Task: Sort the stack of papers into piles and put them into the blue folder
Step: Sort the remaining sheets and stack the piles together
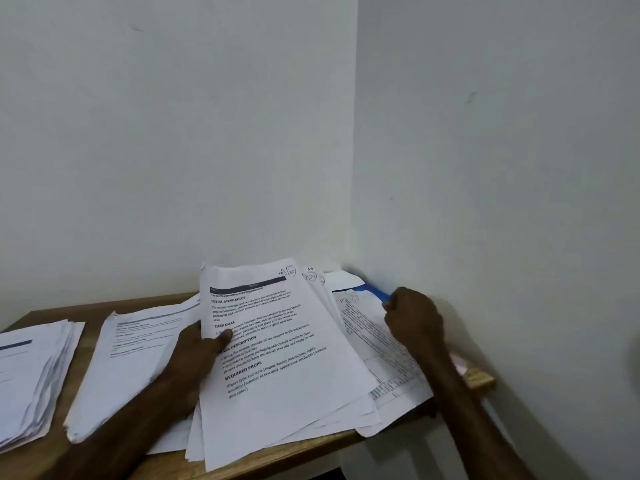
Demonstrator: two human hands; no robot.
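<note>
Here, the left hand (202,344) grips the stack (277,358) of papers at its left edge, thumb pressed on the top sheet and fingers curled underneath. The stack sits near the middle of the table (311,448), slightly fanned, its near corners reaching the table's near edge. The top sheet is printed text with bold headings and circled handwritten marks at its far right corner.

The right hand (414,318) is at the far right, close to the wall (485,168), knuckles up and fingers curled on the edge of the folder (372,292). Only a blue strip of the folder shows in the far right corner of the table; the rest lies under loose sheets, among them a chart sheet (374,337) printed with a dense grid, just right of the stack.

Two sorted piles lie to the left: a middle pile (128,358) just beside the left forearm, and a thicker left pile (31,375) at the table's left end, its edges ragged.
</note>
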